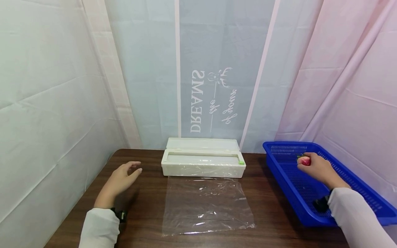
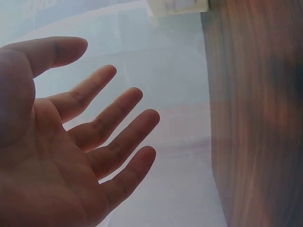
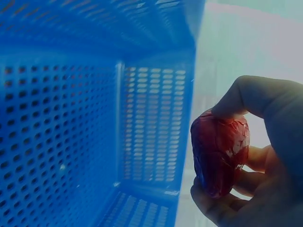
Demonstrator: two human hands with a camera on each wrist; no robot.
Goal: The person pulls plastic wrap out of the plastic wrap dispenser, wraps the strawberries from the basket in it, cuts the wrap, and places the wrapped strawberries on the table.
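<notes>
While my right hand (image 1: 321,169) pinches a glossy, tapered red strawberry (image 1: 305,161) over the perforated blue plastic basket (image 1: 281,179) at lower right, my left hand (image 1: 120,178) hangs relaxed, fingers loosely spread, at lower left.

This looks like a small curtained booth — a makeshift work nook — with a white cloth (image 1: 46,86) hanging on the left, a pinkish cloth (image 1: 366,82) on the right, and a blue-grey curtain (image 1: 223,38) bearing sideways lettering (image 1: 196,100) behind a dark wood-grain bench (image 1: 141,220). What building holds it cannot be told.
</notes>
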